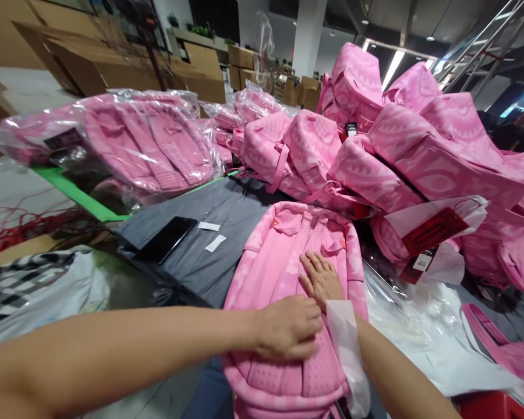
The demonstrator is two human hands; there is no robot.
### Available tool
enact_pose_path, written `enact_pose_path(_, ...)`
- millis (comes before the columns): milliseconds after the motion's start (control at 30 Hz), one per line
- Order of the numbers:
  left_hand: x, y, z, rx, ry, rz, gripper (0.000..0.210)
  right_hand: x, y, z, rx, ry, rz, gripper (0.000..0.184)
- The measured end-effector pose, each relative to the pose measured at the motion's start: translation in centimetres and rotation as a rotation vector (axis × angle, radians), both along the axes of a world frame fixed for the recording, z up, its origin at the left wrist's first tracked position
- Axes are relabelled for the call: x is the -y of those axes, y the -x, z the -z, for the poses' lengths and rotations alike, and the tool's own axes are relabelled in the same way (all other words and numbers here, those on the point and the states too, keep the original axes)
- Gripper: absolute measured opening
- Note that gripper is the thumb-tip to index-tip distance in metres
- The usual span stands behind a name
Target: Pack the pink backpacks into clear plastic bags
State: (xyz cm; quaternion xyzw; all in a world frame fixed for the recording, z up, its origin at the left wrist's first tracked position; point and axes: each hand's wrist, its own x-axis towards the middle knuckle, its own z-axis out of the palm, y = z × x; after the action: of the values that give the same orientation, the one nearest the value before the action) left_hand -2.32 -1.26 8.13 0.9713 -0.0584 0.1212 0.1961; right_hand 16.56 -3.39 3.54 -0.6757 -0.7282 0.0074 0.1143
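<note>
A pink backpack [266, 262] lies on the table in front of me, its back panel and shoulder straps facing up. My right hand [322, 279] rests open on the straps, with its fingers stretched over the padding. Just below it, my left hand [288, 327] is closed over the lower part of the panel. Its fingers curl under, so what they hold, if anything, is hidden. A strip of white paper [347, 355] hangs against my right wrist and over the backpack's right edge.
Pink backpacks [419, 151] are piled behind and to the right; bagged backpacks [148, 139] sit at left. A black phone [168, 238] and white slips [215, 242] lie on the grey cover. Clear plastic bags [393, 308] lie at right. Cardboard boxes [100, 64] stand behind.
</note>
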Motion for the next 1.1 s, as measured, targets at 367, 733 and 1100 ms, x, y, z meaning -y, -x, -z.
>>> enact_pose_path(367, -1.2, -2.0, 1.6, -0.080, 0.332, -0.392, 0.038, 4.8, 3.4, -6.4, -0.134, -0.141, -0.627, 0.029)
enact_pose_path(733, -4.3, -2.6, 5.1, 0.255, -0.117, -1.006, 0.053, 4.9, 4.9, 3.5, -0.018, -0.006, -1.061, 0.025)
enact_pose_path(1100, -1.2, 1.1, 3.9, -0.233, -0.001, -0.912, 0.072, 4.0, 4.8, -3.0, 0.226, -0.238, -0.820, 0.020)
